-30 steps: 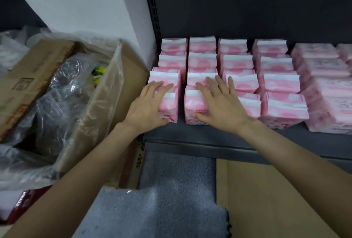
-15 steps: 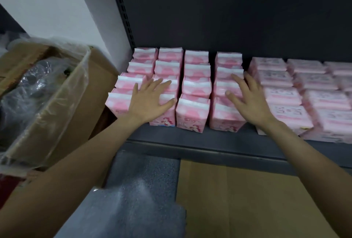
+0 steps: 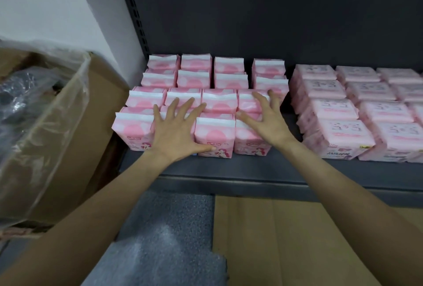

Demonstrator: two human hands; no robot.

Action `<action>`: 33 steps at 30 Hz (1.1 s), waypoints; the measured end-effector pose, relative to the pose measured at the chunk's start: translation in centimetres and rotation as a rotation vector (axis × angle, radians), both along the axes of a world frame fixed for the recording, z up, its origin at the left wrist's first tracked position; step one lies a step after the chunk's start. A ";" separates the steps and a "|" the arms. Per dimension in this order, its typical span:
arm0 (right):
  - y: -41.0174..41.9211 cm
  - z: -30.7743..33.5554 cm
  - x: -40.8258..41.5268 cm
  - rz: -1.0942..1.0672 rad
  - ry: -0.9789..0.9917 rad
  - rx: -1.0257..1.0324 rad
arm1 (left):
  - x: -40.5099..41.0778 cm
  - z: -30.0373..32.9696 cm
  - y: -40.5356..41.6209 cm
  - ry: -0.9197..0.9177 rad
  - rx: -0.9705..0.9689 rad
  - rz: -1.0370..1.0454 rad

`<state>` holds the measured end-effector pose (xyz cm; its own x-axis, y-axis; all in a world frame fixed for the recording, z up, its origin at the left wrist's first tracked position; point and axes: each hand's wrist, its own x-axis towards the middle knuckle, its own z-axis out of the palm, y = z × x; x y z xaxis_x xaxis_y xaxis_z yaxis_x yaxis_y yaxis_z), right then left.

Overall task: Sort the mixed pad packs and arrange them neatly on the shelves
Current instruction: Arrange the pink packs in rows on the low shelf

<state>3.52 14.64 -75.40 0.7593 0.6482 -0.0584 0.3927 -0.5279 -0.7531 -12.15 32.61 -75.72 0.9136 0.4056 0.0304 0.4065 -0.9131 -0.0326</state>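
Several upright pink pad packs (image 3: 215, 135) with white top seams stand in rows on the dark shelf (image 3: 251, 171). My left hand (image 3: 177, 128) lies flat with spread fingers on the front packs of the second column. My right hand (image 3: 266, 119) rests with spread, slightly bent fingers on the packs of the rightmost column. To the right, flatter pale pink packs (image 3: 343, 130) with printed labels lie in their own rows.
A cardboard box (image 3: 68, 130) lined with clear plastic stands left of the shelf, against a white wall. Below the shelf lie a grey foam sheet (image 3: 164, 240) and flat brown cardboard (image 3: 286, 240). The shelf's perforated upright (image 3: 135, 10) runs along its left side.
My right hand has shifted left onto the rightmost upright column and drawn it closer to the others. My left hand stays on the front packs. The camera has moved in closer.
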 end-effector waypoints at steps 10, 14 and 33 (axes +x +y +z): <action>-0.9 2.2 5.7 -0.066 -0.465 -0.161 | 3.4 0.9 -2.3 0.053 0.028 -0.258; 1.2 2.2 9.3 -0.007 -0.265 -0.289 | 4.6 -0.1 -1.7 0.078 0.049 -0.258; 3.1 2.2 12.9 0.005 -0.208 -0.278 | 4.8 -0.4 -1.6 0.006 -0.074 -0.255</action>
